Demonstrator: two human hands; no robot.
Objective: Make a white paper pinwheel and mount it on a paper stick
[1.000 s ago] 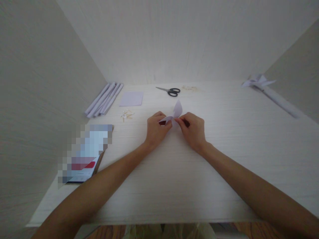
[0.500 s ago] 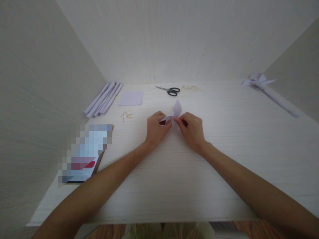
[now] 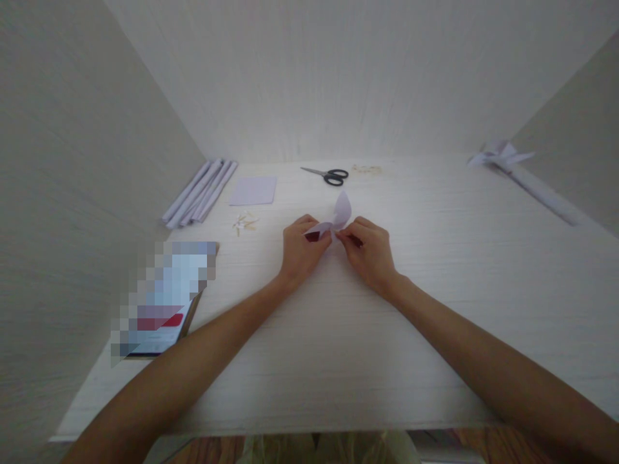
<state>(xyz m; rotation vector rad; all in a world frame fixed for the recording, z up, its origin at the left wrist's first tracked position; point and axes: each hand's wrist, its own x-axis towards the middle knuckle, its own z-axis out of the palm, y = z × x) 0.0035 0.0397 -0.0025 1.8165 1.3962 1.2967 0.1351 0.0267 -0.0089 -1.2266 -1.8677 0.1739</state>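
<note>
Between my hands, over the middle of the table, is a piece of pale lilac paper (image 3: 343, 208) with curved, bent flaps, one of them standing up. My left hand (image 3: 304, 248) is closed on the paper's left side, thumb and fingers pinching near its centre. From the other side my right hand (image 3: 370, 250) pinches at the paper's centre with thumb and forefinger. What lies right between the fingertips is too small to make out. Beyond the hands lie black-handled scissors (image 3: 333, 175), blades pointing left.
At the left are several rolled paper tubes (image 3: 200, 193), a square stack of paper (image 3: 253, 191), and small pale sticks (image 3: 245, 223). A phone (image 3: 169, 303) lies by my left forearm. Tiny bits (image 3: 366, 169) lie beside the scissors. A paper pinwheel (image 3: 527, 180) on a tube rests far right.
Both hands stay nearly in place, still pinching the paper. The left flap has tilted slightly, and my right fingertips have shifted a little at the centre.
</note>
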